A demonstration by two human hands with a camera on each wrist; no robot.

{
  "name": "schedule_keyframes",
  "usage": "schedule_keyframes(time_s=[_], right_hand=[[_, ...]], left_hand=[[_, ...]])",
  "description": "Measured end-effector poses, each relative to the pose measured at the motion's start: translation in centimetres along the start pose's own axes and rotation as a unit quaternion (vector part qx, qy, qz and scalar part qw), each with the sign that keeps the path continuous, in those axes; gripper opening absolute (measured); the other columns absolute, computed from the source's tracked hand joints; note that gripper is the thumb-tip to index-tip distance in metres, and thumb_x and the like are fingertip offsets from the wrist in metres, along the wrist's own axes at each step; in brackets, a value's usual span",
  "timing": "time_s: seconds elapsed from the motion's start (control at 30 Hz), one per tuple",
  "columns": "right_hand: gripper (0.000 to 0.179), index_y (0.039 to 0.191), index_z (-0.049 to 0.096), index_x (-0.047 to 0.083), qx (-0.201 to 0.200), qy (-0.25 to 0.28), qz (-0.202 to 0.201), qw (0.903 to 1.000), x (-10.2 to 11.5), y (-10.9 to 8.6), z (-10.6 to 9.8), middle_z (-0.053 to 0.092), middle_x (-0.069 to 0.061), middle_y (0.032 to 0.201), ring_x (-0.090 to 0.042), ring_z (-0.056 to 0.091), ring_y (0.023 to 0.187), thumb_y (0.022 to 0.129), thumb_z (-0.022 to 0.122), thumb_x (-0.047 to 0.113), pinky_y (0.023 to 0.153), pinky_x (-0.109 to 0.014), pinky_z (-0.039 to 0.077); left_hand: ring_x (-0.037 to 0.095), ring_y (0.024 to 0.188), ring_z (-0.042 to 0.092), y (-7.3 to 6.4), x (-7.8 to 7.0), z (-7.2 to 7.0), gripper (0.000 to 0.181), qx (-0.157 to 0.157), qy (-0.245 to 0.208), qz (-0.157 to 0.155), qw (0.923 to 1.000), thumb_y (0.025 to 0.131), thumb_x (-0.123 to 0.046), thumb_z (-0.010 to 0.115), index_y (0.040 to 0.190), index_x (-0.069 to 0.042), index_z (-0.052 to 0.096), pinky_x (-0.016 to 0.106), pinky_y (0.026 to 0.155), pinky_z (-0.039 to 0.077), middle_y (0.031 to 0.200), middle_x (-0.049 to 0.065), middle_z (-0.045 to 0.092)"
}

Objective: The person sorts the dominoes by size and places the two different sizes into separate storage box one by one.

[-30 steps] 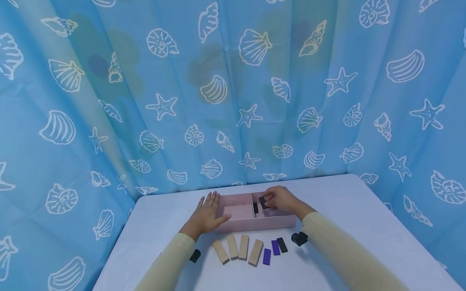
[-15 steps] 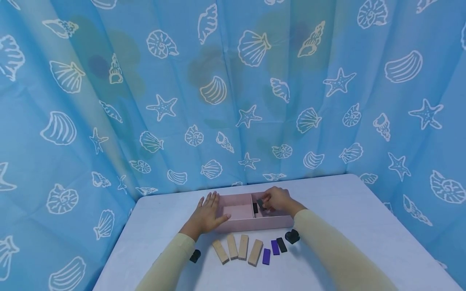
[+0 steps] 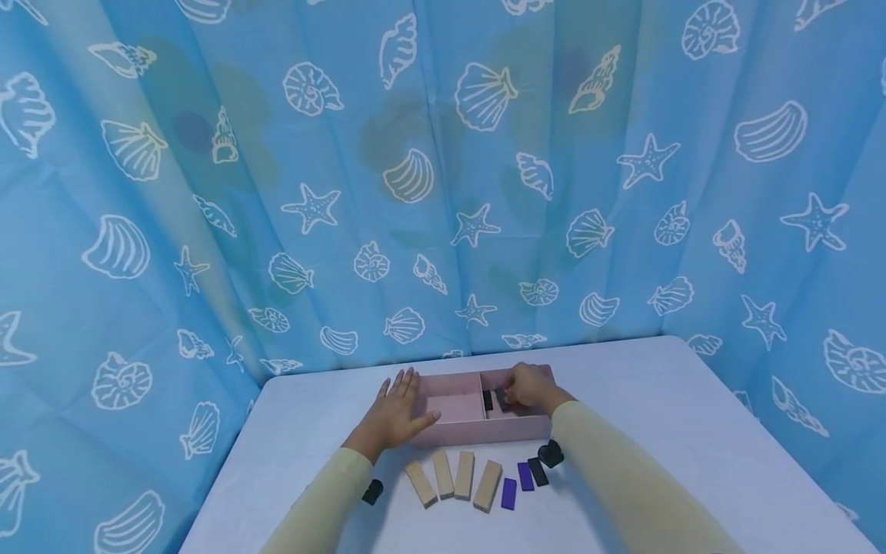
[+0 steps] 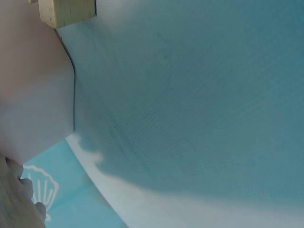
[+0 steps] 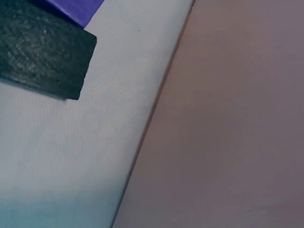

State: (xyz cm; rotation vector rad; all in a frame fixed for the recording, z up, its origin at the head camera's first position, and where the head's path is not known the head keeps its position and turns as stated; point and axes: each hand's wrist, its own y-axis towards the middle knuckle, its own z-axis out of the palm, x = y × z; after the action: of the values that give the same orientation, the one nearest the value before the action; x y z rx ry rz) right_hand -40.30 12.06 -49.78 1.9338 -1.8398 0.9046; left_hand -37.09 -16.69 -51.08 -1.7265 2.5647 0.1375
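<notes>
A pink box (image 3: 477, 432) with a divider stands toward the back of the table. At its left end rests my left hand (image 3: 391, 417), fingers straight and spread, thumb along the front rim. Inside the right compartment my right hand (image 3: 531, 386) pinches a small black block (image 3: 501, 398), its fingertips partly hidden. Beside the divider, another black block (image 3: 487, 400) stands in the same compartment. The left wrist view catches a few fingers (image 4: 19, 194) by the box's end; in the right wrist view only the box wall (image 5: 213, 118) and nearby blocks show, not the hand.
In front of the box lie several light wooden blocks (image 3: 487, 486), two purple blocks (image 3: 508, 494) and a black block (image 3: 537, 472) on the white tablecloth (image 3: 623, 369). A blue shell-patterned curtain (image 3: 443, 192) hangs behind the table. Dark wrist cameras (image 3: 551, 453) sit under both forearms.
My right hand has gone lower into the right compartment with the black block, and the forearm has shifted slightly left. The left hand keeps its place on the box.
</notes>
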Motion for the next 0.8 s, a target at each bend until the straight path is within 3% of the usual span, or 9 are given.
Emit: schedule_keyframes(time_s=[0.5, 0.8], right_hand=[[0.011, 0.083, 0.073, 0.004, -0.007, 0.017, 0.0, 0.9998, -0.4, 0.4, 0.9, 0.062, -0.007, 0.073, -0.02, 0.061, 0.066, 0.086, 0.066, -0.004, 0.059, -0.027, 0.052], [0.009, 0.079, 0.07, 0.004, -0.013, 0.014, 0.012, 0.9997, 0.3, 0.7, 1.4, 0.061, -0.009, 0.073, -0.021, 0.062, 0.065, 0.087, 0.068, -0.001, 0.059, -0.028, 0.052]], left_hand=[[0.026, 0.148, 0.004, -0.3, -0.3, -0.3, 0.107, 0.006, 0.013, -0.005, 0.9999, 0.083, -0.084, 0.017, 0.156, -0.007, 0.011, 0.048, 0.116, 0.004, 0.162, 0.009, 0.008], [0.026, 0.148, 0.003, -0.1, -0.1, -0.1, 0.097, 0.002, -0.009, -0.01, 0.9999, 0.09, -0.073, 0.034, 0.156, -0.005, 0.012, 0.049, 0.116, 0.002, 0.162, 0.009, 0.008]])
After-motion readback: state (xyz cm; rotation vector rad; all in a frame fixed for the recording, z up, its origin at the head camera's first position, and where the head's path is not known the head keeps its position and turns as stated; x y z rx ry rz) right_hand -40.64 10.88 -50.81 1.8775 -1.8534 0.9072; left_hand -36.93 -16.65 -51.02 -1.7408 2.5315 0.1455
